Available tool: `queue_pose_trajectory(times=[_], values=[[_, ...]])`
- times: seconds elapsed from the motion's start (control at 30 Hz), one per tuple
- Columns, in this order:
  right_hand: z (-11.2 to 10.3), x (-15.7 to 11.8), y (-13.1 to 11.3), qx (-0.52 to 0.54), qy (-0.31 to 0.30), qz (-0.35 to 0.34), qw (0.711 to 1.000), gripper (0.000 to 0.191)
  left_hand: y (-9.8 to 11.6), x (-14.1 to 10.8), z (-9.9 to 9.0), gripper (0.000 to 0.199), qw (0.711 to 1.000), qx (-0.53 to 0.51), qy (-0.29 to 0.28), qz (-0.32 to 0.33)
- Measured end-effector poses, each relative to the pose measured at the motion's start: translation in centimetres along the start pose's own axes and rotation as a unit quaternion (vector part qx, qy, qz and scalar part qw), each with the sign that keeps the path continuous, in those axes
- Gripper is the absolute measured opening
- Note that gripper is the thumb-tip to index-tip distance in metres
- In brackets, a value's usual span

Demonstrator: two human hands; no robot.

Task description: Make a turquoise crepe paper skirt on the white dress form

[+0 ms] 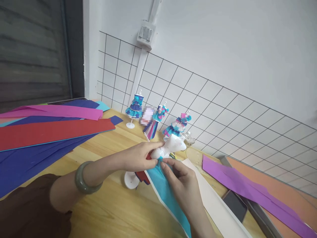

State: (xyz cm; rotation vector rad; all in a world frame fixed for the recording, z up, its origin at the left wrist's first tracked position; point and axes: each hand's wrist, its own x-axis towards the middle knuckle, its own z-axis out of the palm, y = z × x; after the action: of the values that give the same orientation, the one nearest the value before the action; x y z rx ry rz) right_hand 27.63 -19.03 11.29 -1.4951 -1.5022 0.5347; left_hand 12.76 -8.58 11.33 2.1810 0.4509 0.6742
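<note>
A small white mannequin is tilted over the table, its torso leaning to the right and its round white base at lower left. My left hand is closed around the mannequin's waist, with the thumb at the front. There, my right hand pinches the gathered end of a turquoise strip. The strip has a white edge and runs down toward me. Dark red material shows below my left hand, partly hidden by the strip. I cannot tell whether the strip is paper or cloth.
Several dressed miniature mannequins, one in blue tiers, stand along the wire grid. Red, pink and blue sheets lie at left. At right are a cream strip, a purple sheet and a dark phone-like slab.
</note>
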Motion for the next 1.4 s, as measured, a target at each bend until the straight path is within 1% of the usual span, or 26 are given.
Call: queue_pose_trajectory(times=[0.13, 0.3, 0.6, 0.83, 0.93, 1.13, 1.2, 1.27, 1.33, 1.37, 1.4], values=[[0.0, 0.0, 0.0, -0.001, 0.019, 0.015, 1.000, 0.019, 0.1, -0.1, 0.0, 0.047, 1.000, -0.008, 0.001, -0.001], [0.1, 0.1, -0.1, 0.020, 0.041, 0.023, 0.999, 0.020, 0.0, -0.1, 0.0, 0.058, 1.000, -0.021, 0.010, -0.012], [0.0, 0.1, 0.4, 0.001, 0.045, 0.037, 0.998, 0.022, 0.9, 0.0, 0.0, 0.039, 0.997, -0.078, -0.006, -0.004], [0.0, 0.2, 0.5, -0.020, 0.051, 0.033, 0.998, 0.022, 0.8, 0.0, 0.0, 0.039, 0.995, -0.097, -0.012, -0.024], [-0.1, 0.2, 0.7, -0.019, 0.049, 0.025, 0.998, 0.022, 1.0, 0.0, 0.0, 0.035, 0.992, -0.120, -0.017, -0.032], [0.0, 0.4, 0.6, -0.005, 0.046, 0.017, 0.999, 0.021, 0.8, 0.2, 0.5, 0.036, 0.988, -0.146, 0.024, -0.038], [0.1, 0.5, 0.7, 0.003, 0.047, 0.015, 0.999, 0.020, 0.6, 0.3, 0.6, 0.036, 0.986, -0.157, 0.028, -0.040], [0.1, 0.5, 0.8, -0.002, 0.056, 0.019, 0.998, 0.021, 0.4, 0.4, 0.7, 0.037, 0.984, -0.170, 0.026, -0.043], [0.0, 0.4, 0.8, -0.028, 0.079, 0.019, 0.996, 0.024, 0.1, 0.5, 0.6, 0.036, 0.981, -0.185, 0.030, -0.050], [0.0, 0.3, 0.7, -0.057, 0.097, 0.005, 0.994, 0.024, -0.1, 0.5, 0.5, 0.036, 0.979, -0.193, 0.036, -0.056], [-0.1, 0.1, 0.5, -0.095, 0.119, -0.023, 0.988, 0.025, -0.3, 0.6, 0.4, 0.036, 0.977, -0.200, 0.048, -0.062]])
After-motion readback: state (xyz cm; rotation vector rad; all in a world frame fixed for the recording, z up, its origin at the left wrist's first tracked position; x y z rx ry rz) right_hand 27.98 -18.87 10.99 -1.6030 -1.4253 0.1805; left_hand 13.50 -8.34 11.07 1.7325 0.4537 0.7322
